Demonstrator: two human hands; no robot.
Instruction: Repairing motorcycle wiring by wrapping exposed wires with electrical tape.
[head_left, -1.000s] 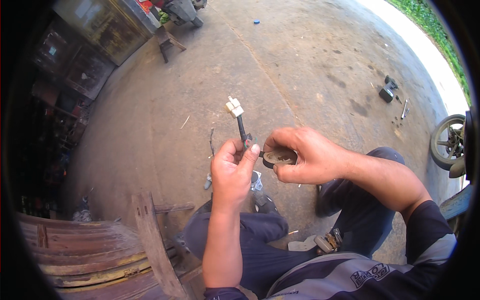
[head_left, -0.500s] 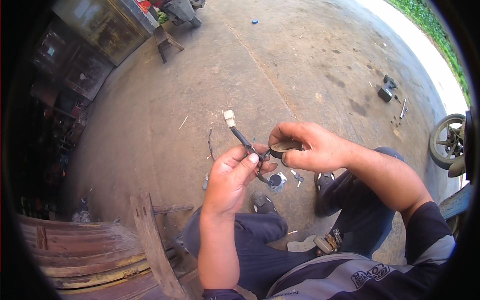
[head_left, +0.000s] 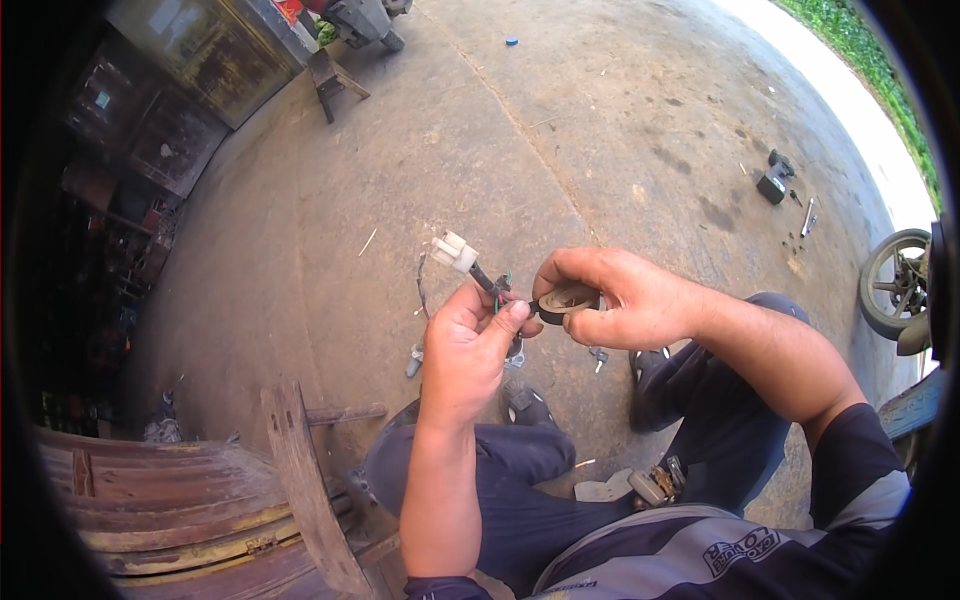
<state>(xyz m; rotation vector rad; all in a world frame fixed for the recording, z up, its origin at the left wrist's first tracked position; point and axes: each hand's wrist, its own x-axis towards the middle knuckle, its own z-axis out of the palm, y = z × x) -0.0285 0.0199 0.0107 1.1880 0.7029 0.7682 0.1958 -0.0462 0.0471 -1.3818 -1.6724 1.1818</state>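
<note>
Between the thumb and fingers of my left hand is a wire harness with black sleeving, thin coloured wires and a white plastic connector tilted toward the upper left. My right hand grips a roll of black tape; a short black strip runs from it to the wires at my left fingertips. Below the hands, small parts lie on the floor, partly hidden: a grey piece and keys. A thin loose cable shows left of the harness.
A wooden bench is at lower left, doors and a small stool at upper left. A vehicle stands behind. A black power tool and wrench lie right, near a motorbike wheel. My legs are below.
Over the last second the connector has moved down and left and tilted further leftward. The harness has shifted and turned in my left fingers. The tape roll stays in my right hand, slightly changed in angle.
</note>
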